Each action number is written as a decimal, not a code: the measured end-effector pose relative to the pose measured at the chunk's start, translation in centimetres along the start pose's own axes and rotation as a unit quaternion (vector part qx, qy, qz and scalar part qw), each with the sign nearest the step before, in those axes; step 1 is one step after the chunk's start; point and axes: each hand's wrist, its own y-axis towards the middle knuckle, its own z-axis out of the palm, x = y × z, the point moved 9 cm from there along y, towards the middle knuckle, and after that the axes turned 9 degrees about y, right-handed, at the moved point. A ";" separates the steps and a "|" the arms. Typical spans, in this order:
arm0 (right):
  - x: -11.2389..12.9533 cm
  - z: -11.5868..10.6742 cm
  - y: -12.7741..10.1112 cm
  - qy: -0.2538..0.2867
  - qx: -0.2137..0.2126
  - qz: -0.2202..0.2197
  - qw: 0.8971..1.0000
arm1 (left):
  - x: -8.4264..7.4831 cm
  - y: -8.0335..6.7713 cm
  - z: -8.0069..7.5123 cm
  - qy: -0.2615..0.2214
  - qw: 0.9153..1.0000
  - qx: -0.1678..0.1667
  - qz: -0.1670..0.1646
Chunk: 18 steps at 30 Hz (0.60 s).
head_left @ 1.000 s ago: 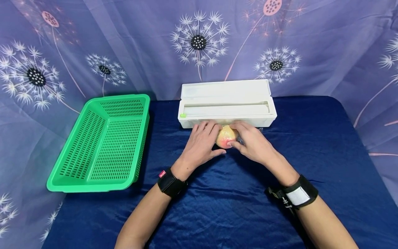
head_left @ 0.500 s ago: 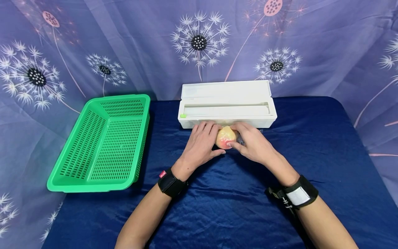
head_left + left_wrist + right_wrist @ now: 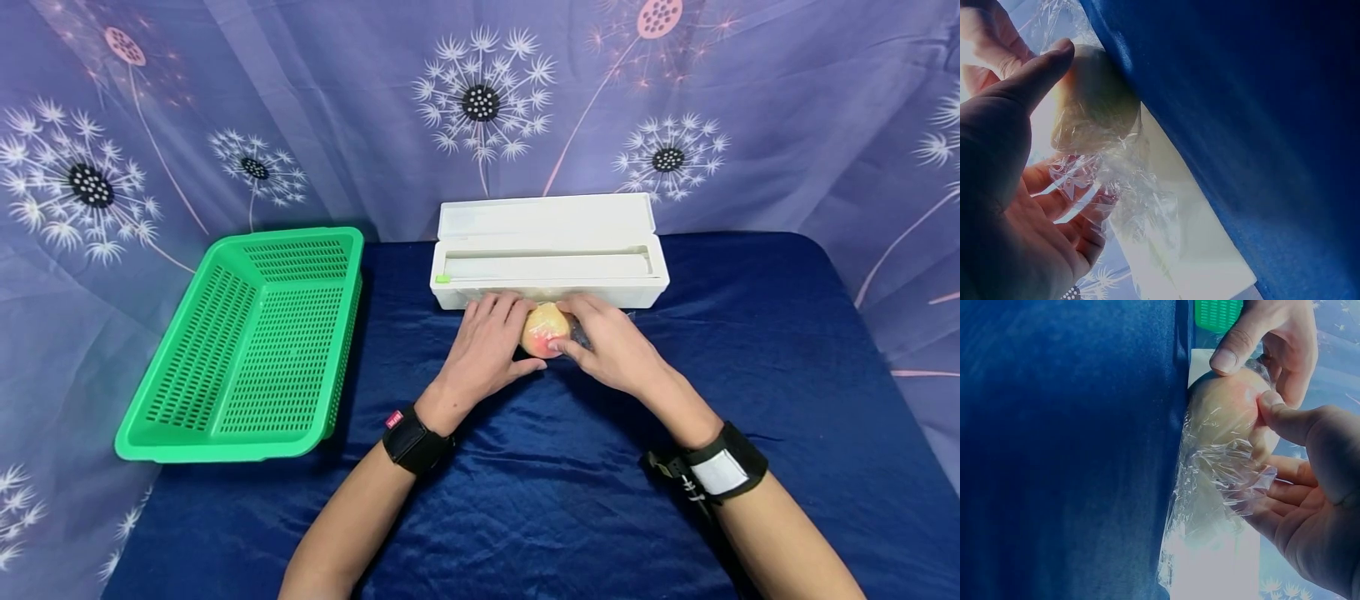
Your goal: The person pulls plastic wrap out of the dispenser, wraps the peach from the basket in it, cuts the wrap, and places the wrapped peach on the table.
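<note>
nothing has shifted since a second ago: my left hand (image 3: pixel 483 342) and right hand (image 3: pixel 611 346) still cup the peach (image 3: pixel 545 331) between curled fingers, plastic wrap (image 3: pixel 1222 481) bunched over it. it sits on the blue cloth (image 3: pixel 525 492) just at 6 o'clock of the white wrap dispenser (image 3: pixel 547 250), green basket (image 3: pixel 255 342) well off at 9 o'clock.

My left hand (image 3: pixel 486 343) and right hand (image 3: pixel 611 343) meet ahead of me, fingers curled inward, thumbs (image 3: pixel 1285 419) forward, forearms angled in, black bands on both wrists.

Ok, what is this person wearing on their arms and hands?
Both forearms are bare, with no sleeves or gloves. The left hand has a black wrist strap with a small red tag. The right hand has a black wristband with a white panel.
</note>
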 end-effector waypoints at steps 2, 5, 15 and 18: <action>-0.1 0.0 0.0 -0.003 0.001 0.002 1.000 | 0.0 0.1 0.0 -0.006 1.000 0.001 -0.001; -0.2 0.1 0.0 -0.005 0.002 0.003 1.000 | 0.1 0.2 0.2 -0.013 1.000 0.006 -0.005; -0.1 0.2 0.0 -0.007 -0.006 -0.004 1.000 | 0.4 0.6 0.5 -0.028 0.999 0.018 -0.017; 0.0 0.1 -0.1 -0.006 -0.010 -0.005 1.000 | 0.4 0.8 0.6 -0.034 0.999 0.021 -0.016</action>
